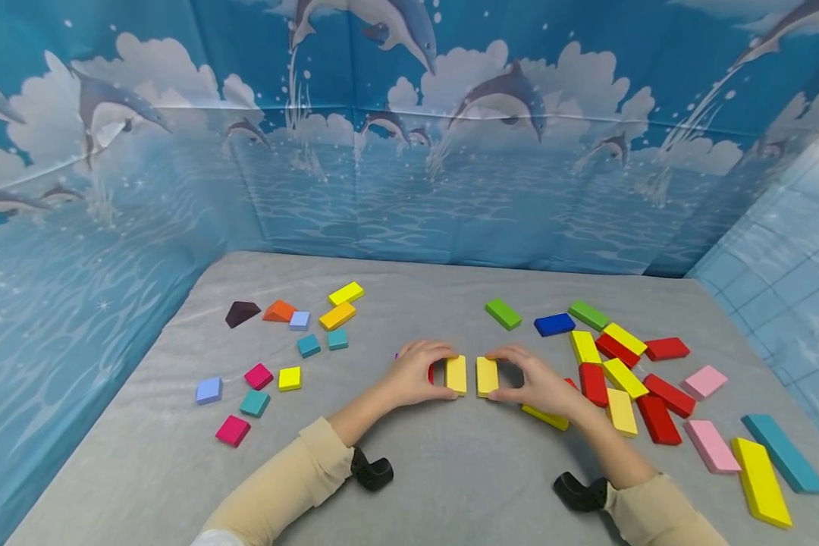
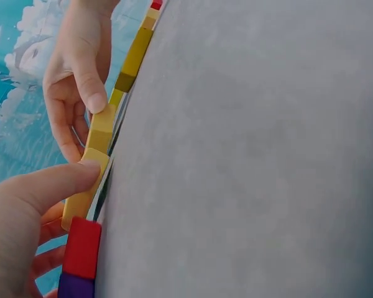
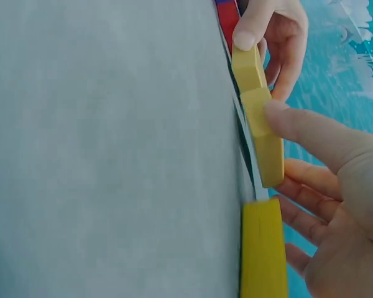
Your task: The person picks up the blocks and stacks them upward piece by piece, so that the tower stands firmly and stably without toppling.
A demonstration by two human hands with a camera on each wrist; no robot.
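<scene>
Near the middle of the table my left hand [image 1: 415,373] pinches a pale yellow block [image 1: 456,375] between thumb and fingers. Facing it across a narrow gap, my right hand [image 1: 538,385] grips a second pale yellow block [image 1: 487,377] by its ends. Both blocks stand side by side, long sides parallel. In the left wrist view a red block [image 2: 82,248] and a purple block [image 2: 76,285] show beside my left hand, mostly hidden behind it in the head view. A bright yellow block [image 3: 263,248] lies close by my right hand in the right wrist view.
Several red, yellow, green, pink and blue blocks lie to the right, with a long teal block [image 1: 785,453] at the edge. On the left are small cubes, an orange piece [image 1: 280,311] and a dark brown piece [image 1: 242,313]. A dolphin-print curtain [image 1: 409,197] hangs behind the grey table [image 1: 450,485].
</scene>
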